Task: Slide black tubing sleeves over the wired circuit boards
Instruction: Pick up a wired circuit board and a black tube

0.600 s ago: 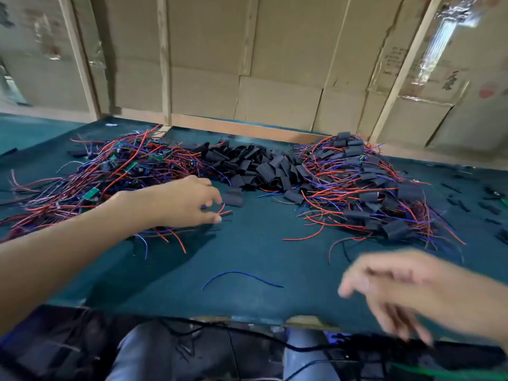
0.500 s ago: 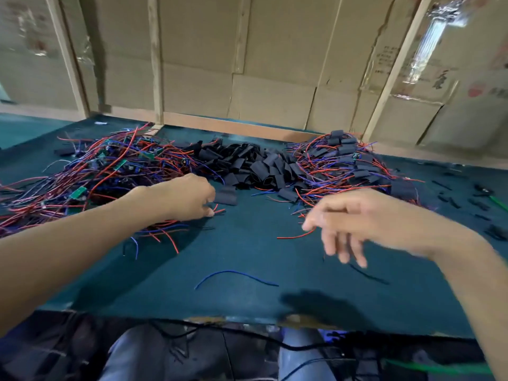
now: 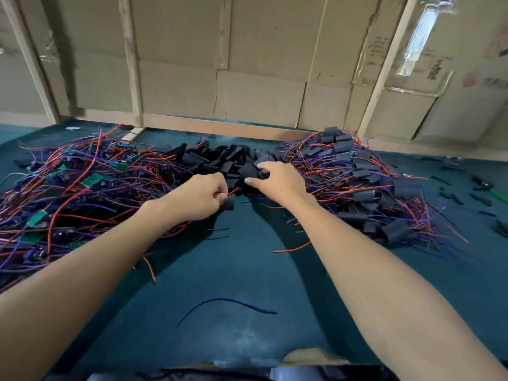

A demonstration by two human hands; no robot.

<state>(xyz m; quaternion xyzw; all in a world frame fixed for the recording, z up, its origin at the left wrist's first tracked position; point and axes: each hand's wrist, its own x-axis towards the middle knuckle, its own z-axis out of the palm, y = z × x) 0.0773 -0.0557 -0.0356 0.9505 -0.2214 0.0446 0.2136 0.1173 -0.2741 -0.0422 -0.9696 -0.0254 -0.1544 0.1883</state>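
- We see a table (image 3: 247, 270) covered in dark teal cloth, felt-like and matte, worn through to a pale patch at the near edge.
- Left heap (image 3: 77, 188): a loose tangle of thin red and blue wires with small flat green circuit boards showing through. We count about six boards in plain sight; more may lie buried.
- Middle pile of sleeves (image 3: 220, 160): short flattened lengths of black tubing, dull and soft-edged, stacked every way. Too many to count.
- Right heap (image 3: 362, 182): the same red and blue wires, here with black sleeves already over the boards. We make out dozens, no exact count.
- Left hand (image 3: 200, 196): fingers curled into a loose fist, thumb and forefinger pinching a red wire (image 3: 232, 191) at the near edge of the sleeve pile. A dark piece (image 3: 229, 204) sits just under the knuckles; we cannot tell whether it is held.
- Right hand (image 3: 277, 180): palm down on the sleeve pile, fingers bent, fingertips closing on one black sleeve (image 3: 248, 170).
- Loose on the cloth near us: one curved blue wire (image 3: 225, 302), and two stray red wires (image 3: 291, 247) between the forearms.
- Far right: a scatter of small black offcuts (image 3: 450, 193) and one thin green stick-like thing (image 3: 499, 196), partly cut off by the frame.
- Behind the table: flat brown cardboard sheets (image 3: 261, 78) held by pale wooden battens (image 3: 132, 64).
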